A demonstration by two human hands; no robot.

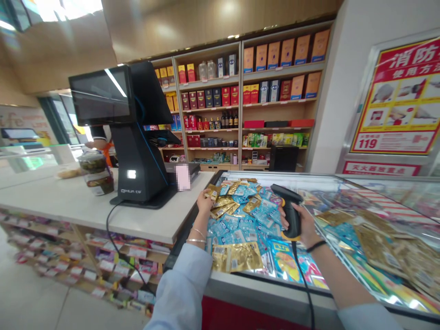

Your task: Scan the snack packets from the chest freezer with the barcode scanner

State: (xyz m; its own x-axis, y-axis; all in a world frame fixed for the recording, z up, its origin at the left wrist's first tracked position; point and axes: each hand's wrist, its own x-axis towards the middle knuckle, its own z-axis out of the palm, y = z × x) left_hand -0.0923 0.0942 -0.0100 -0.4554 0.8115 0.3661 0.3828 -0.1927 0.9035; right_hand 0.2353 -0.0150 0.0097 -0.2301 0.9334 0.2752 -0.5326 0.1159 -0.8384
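A black cable (302, 275) runs over the near edge of the glass-topped display case (275, 286) up to a black pistol-shaped scanner with yellow trim (293, 217), gripped by the right hand (307, 224) above the heap of blue plastic and gold foil packets (240, 224). The left hand (205, 202) pinches a small gold foil packet (214, 190) at the heap's left edge. Left of it, a black two-screen register (134, 156) stands on the white counter (151, 224); beyond, wooden shelves (283, 110) hold boxes and bottles.
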